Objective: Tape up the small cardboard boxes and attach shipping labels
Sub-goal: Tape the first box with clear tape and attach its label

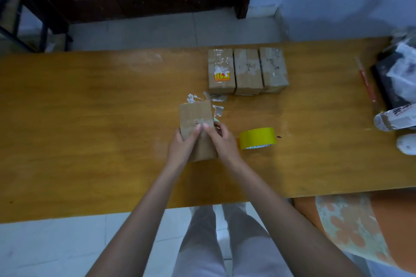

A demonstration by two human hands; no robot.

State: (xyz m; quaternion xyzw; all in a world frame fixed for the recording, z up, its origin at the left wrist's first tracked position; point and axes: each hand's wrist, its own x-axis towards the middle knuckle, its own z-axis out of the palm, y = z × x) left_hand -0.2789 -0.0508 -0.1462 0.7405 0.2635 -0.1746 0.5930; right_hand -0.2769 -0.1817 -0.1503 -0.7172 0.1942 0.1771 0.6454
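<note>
While 3 boxes [247, 71] are lying taped in a row at the far table [90, 108] edge, the left hand [180, 144] and right hand [221, 141] are gripping a 4th box [195, 117] beside the tape roll [257, 138], with labelling seemingly remaining.

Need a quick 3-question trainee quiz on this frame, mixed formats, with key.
1. True or false: the tape roll lies to the right of the held box.
2. How many boxes stand in the row at the far side of the table?
3. Which hands are on the held box? A) left hand only B) right hand only C) both

Key: 1 true; 2 three; 3 C
</note>
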